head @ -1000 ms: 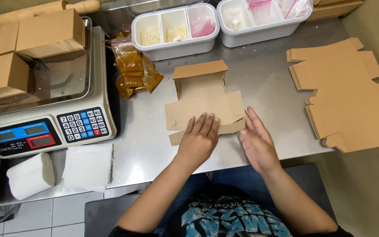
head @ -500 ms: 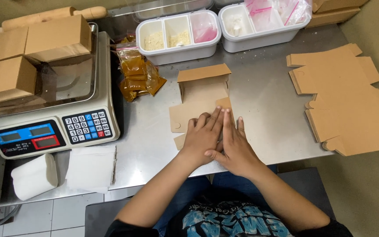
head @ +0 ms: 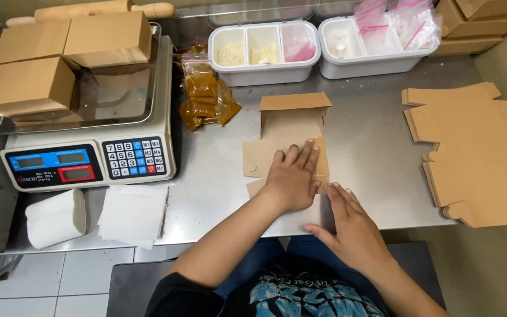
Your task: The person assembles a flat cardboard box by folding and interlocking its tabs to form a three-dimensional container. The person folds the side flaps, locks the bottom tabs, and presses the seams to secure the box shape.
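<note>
A flat brown cardboard box blank (head: 286, 126) lies on the steel table (head: 371, 141) in front of me, its far flap standing up. My left hand (head: 291, 176) presses flat on the blank's near part, fingers spread. My right hand (head: 350, 220) rests palm down on the table at the blank's near right corner, fingers apart, holding nothing.
A stack of unfolded box blanks (head: 476, 152) lies at the right. A digital scale (head: 89, 158) carrying folded brown boxes (head: 60, 58) stands at the left. Spice packets (head: 206, 97), two white divided trays (head: 265, 53), white paper sheets (head: 133, 214) and a paper roll (head: 57, 217) are nearby.
My right hand has slid off the blank, back toward me and to the right. My left hand has stayed pressing on the cardboard, with a side flap folded in under it.
</note>
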